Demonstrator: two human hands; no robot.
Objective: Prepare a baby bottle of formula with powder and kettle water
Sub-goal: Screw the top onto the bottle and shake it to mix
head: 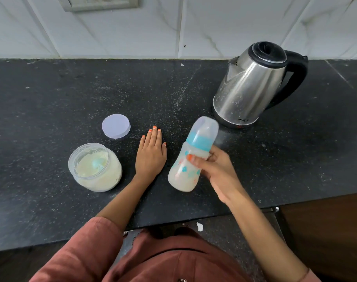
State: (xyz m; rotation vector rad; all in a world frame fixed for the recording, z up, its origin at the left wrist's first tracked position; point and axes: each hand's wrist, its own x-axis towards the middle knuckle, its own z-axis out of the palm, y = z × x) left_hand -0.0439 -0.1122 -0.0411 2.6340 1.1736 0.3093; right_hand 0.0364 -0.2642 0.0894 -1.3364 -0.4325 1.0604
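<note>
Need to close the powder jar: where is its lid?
Head view, left of centre: the lid lies on the counter behind the powder jar, near the left hand.

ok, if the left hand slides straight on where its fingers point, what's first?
Looks free: the left hand would pass between the lid and the kettle, over bare counter, likely to the tiled wall.

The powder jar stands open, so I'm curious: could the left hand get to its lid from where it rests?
Probably yes. The left hand lies flat and empty on the counter, and the lid sits close by to its left, with only bare counter between them.
</note>
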